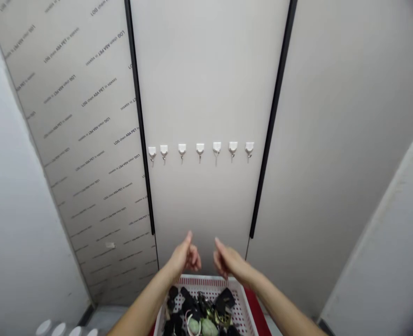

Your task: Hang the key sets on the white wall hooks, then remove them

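Observation:
My left hand [184,256] and my right hand [229,259] hover side by side above the far rim of a white perforated basket [241,303]. Both hold nothing; the fingers are loosely curled and apart, palms turned toward each other. The basket holds several small dark and greenish items [201,312] that look like key rings or trinkets. On the white wall panel above hangs a row of several small white hooks [200,149], all bare.
A panel with printed protective film [87,116] stands at the left, and plain white panels at the right. Black vertical gaps separate the panels. White bottle caps [66,330] show at the bottom left. Red surface [259,312] lies under the basket.

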Tool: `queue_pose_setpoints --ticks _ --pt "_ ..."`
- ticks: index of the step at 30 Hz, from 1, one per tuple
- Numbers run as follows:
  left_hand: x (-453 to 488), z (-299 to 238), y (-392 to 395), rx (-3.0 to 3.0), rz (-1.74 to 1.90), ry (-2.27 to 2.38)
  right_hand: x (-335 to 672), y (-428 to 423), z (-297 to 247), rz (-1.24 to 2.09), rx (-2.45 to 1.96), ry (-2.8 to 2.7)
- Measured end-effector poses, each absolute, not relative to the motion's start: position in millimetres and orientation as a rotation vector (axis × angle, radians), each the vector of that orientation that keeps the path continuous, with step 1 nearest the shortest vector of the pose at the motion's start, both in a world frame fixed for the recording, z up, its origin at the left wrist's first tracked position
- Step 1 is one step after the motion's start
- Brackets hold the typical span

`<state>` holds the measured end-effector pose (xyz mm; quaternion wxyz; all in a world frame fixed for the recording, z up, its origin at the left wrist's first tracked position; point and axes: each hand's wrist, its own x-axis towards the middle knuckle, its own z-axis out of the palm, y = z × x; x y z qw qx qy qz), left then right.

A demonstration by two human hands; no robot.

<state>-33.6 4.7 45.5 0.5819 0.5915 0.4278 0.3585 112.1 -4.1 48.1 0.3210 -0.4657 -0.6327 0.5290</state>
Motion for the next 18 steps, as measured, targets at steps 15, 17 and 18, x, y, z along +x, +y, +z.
queue_pose_setpoints --ticks 15,17,18 --pt "-23 133 12 1.504 0.862 0.707 107 11 141 1.721 -0.772 -1.527" --pt "-23 122 13 1.496 0.847 0.700 106 11 131 1.729 -0.809 -1.534" --pt "-23 115 14 1.494 0.833 0.704 106 11 123 1.732 -0.834 -1.541"
